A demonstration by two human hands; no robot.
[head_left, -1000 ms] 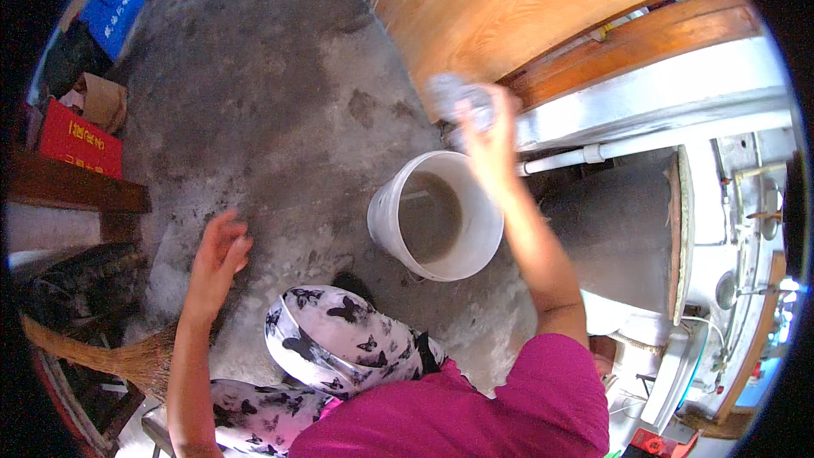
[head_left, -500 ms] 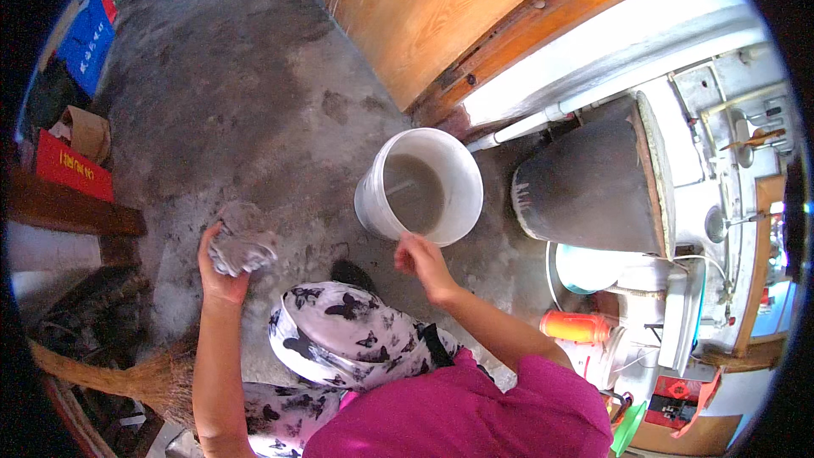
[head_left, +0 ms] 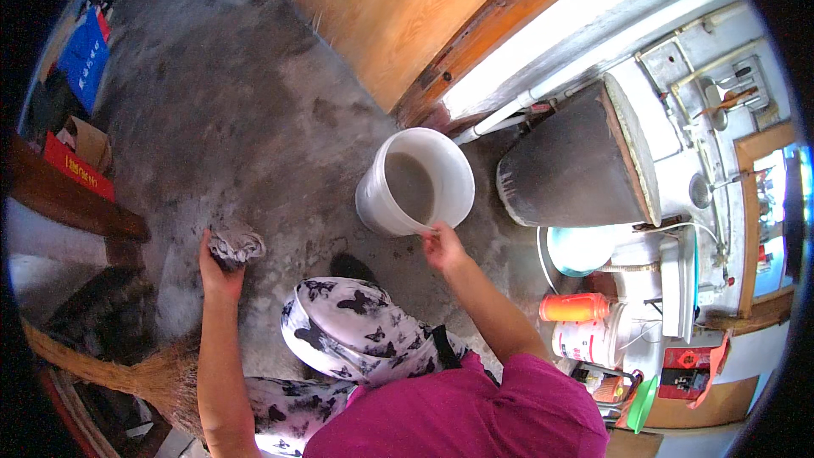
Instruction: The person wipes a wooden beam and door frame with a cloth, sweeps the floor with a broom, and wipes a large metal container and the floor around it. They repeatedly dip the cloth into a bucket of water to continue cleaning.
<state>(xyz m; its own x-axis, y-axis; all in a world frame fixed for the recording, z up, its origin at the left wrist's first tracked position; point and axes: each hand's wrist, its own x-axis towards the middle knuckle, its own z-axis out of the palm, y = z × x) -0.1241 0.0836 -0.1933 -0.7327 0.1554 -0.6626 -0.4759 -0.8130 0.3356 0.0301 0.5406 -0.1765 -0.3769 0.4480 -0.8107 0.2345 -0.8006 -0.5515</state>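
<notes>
Gripping the bucket (head_left: 415, 182) rim with my right hand (head_left: 441, 246) at six o'clock, I'm keeping it level; my left hand (head_left: 219, 267) is clutching a rag (head_left: 235, 244).

Bare concrete floor (head_left: 254, 119) open ahead, white bucket (head_left: 415, 182) and dark tub (head_left: 577, 165) crowding right

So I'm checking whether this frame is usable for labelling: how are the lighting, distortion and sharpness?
Head view: strong fisheye, so the wooden door and white pipe bow toward a black rim; the white wall strip at upper right is overexposed; the floor is evenly lit with soft shadows; the white bucket, the left hand holding the cloth and the right hand are fairly sharp.
</notes>
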